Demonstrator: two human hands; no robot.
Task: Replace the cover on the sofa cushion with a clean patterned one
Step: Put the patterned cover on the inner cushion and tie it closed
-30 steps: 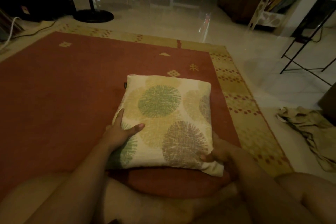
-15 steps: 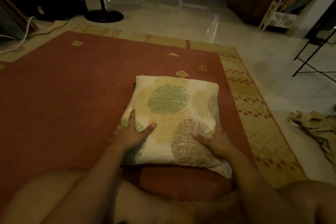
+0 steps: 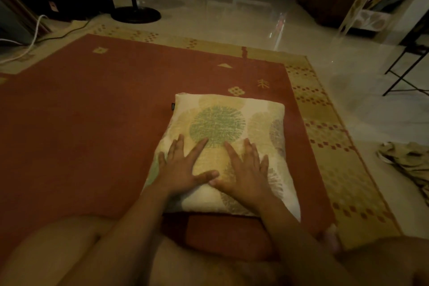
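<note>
Head view, dim room: a red rug (image 3: pixel 92 123) with a tan patterned border fills most of the frame, lying on a glossy pale tile floor (image 3: pixel 232 23) that runs across the top and down the right side. On the rug, centre of the frame, lies the sofa cushion (image 3: pixel 255 114), flat, in a cream cover printed with green, yellow and brown circles. At the right edge, on the tiles, sits a crumpled beige cloth (image 3: pixel 408 162), well apart from the cushion. A round black stand base (image 3: pixel 135 14) rests on the floor at upper left. Both hands lie palm-down on the cushion's near half, fingers spread wide and grasping nothing: left hand (image 3: pixel 183 169) and right hand (image 3: pixel 243 172), thumb tips touching between them.
</note>
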